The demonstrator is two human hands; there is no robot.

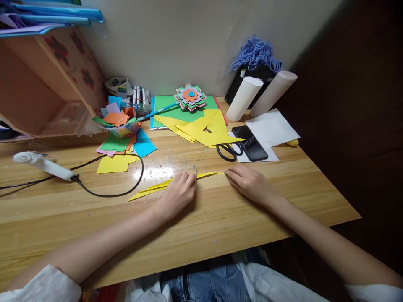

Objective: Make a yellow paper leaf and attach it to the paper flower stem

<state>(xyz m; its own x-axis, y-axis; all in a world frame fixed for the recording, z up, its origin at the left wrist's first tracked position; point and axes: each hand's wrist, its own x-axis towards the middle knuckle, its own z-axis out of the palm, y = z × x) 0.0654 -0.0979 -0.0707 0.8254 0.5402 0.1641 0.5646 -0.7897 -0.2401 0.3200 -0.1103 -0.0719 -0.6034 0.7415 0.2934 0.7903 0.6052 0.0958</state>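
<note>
A long, narrow folded strip of yellow paper (154, 186) lies slantwise across the middle of the table. My left hand (180, 192) is closed over the strip near its middle, fingertips pressed together on it. At the strip's thin right end, my right hand (247, 181) pinches the tip between thumb and fingers. Beyond my hands lie yellow paper pieces (204, 130), partly over black-handled scissors (227, 152). The scissors' blades are hidden under the paper. A black phone (250, 143) rests on white paper beside them.
A glue gun (47, 165) with a looping black cord lies at the left. Behind are a tub of paper scraps (118, 126), a layered paper flower (190, 95) on green sheets, and two white rolls (244, 98). A pink box (69, 71) stands at the back left.
</note>
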